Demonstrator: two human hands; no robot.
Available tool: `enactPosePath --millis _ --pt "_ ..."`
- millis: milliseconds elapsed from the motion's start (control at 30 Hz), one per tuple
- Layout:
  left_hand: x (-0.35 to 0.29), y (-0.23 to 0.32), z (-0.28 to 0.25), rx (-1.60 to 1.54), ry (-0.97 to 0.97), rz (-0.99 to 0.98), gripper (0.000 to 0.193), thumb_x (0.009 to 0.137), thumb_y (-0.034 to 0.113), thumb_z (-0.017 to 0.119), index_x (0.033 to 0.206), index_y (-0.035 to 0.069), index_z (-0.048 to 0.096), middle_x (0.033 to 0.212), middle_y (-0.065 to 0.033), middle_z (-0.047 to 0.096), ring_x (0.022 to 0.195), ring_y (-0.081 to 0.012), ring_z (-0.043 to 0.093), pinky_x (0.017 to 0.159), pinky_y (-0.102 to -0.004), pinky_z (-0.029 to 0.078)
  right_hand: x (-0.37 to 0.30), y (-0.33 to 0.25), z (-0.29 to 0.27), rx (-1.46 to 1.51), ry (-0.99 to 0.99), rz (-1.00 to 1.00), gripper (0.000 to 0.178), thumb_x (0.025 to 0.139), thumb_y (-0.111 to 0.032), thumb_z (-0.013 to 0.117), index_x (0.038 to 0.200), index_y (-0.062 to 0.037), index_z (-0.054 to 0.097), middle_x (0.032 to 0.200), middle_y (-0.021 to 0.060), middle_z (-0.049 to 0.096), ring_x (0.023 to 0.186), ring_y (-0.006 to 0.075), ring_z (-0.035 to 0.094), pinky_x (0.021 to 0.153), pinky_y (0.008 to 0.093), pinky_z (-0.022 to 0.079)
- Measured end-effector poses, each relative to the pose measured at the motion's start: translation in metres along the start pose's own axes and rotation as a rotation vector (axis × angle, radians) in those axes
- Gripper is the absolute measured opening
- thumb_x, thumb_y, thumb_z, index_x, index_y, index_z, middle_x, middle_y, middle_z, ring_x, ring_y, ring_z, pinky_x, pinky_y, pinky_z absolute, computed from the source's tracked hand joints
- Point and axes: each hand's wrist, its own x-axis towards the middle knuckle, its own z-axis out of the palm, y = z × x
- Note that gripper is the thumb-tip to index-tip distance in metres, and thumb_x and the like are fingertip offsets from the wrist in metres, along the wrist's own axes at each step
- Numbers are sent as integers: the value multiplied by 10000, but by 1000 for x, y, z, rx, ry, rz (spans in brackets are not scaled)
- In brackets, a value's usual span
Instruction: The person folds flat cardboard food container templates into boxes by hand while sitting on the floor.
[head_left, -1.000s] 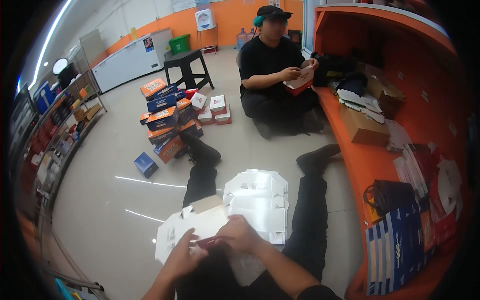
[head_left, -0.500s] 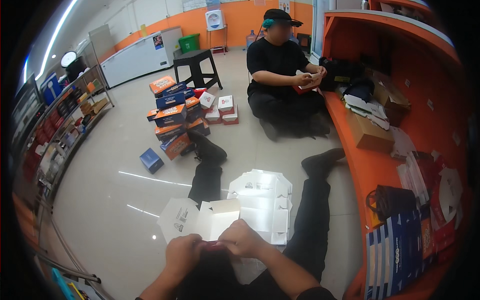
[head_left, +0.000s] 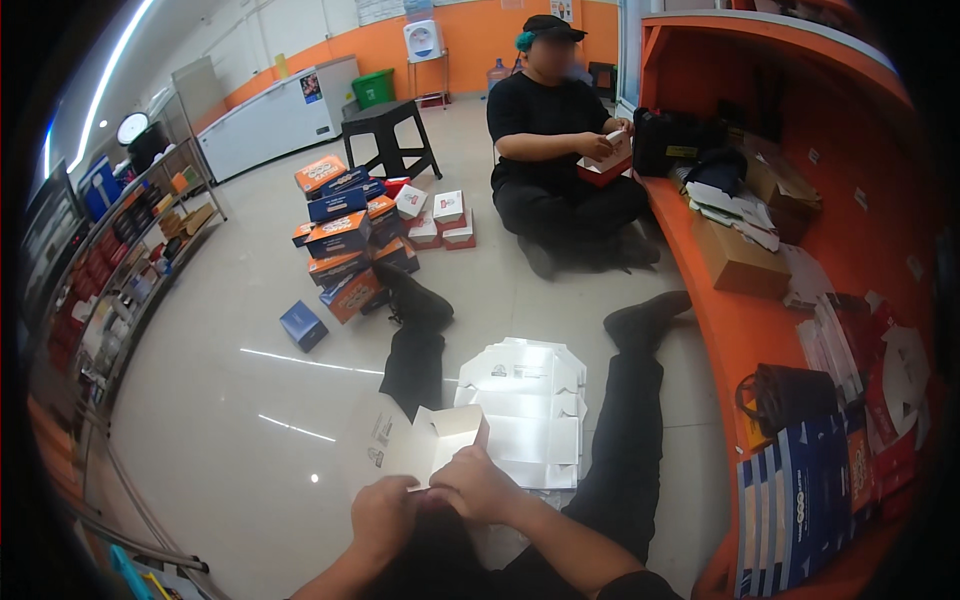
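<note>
Higher than half a second ago, the right wall of your part-folded white-and-red cardboard box (head_left: 425,440) stands up at your black-clothed lap (head_left: 450,560). Your left hand (head_left: 385,515) and right hand (head_left: 482,487) clamp their fingers on its near edge, apparently bracing the fold; flat white cardboard blanks (head_left: 522,420) lie just beyond.

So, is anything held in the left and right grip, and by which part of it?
Yes: a partly folded white carton, held at its near edge by the left grip and right grip. The exact contact is partly hidden.
</note>
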Motion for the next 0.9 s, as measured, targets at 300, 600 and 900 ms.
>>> enactPosePath --millis 300,600,900 --pt "9 13 12 -153 141 215 717 610 98 891 1263 57 595 1193 -129 649 1094 -367 588 980 -459 462 3 -26 -27 161 337 154 204 944 -169 698 1113 -62 659 1096 143 679 1077 362 628 1033 491 434" --pt "24 5 9 -684 224 -122 682 829 207 869 1382 1 527 1210 -142 650 1080 -232 685 894 -321 567 -13 40 -82 591 1176 730 326 1077 -244 505 1289 -6 575 1253 105 609 1158 203 564 1003 391 448" --pt "16 12 19 -1024 34 -95 474 908 190 802 1294 8 594 1227 -114 672 1080 -200 685 870 -325 588 -8 36 -82 1252 890 648 345 1105 -297 445 1333 -51 524 1303 89 566 1187 234 567 1033 432 473"
